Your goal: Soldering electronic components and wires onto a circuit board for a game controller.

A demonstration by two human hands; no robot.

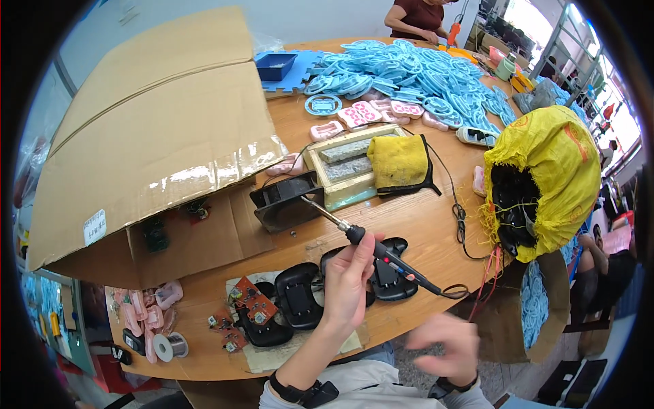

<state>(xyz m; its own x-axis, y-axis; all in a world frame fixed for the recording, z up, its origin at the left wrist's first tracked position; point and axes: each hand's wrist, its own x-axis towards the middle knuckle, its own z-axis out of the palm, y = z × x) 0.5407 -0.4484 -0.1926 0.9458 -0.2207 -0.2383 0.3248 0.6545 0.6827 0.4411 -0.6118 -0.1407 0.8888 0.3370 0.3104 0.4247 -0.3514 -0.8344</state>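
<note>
My left hand [349, 281] is closed around the black handle of a soldering iron [389, 258]. Its metal tip points up and left, close to a small black fan [286, 199]. Beneath this hand lie several black game controller shells [299, 296], partly hidden by my fingers and wrist. Orange-brown circuit boards [253, 300] rest on the shells at the left. My right hand [446, 344] is held off the table's front edge, blurred, its fingers seemingly curled; I cannot see anything in it.
A large cardboard box [157, 136] covers the left side, circuit boards inside. A solder spool [170, 346] stands front left. Behind the fan are a framed tray [332, 198] and a yellow cloth [400, 163]. Blue plastic parts [409, 68], a yellow sack [552, 170] and a person [415, 20] are farther off.
</note>
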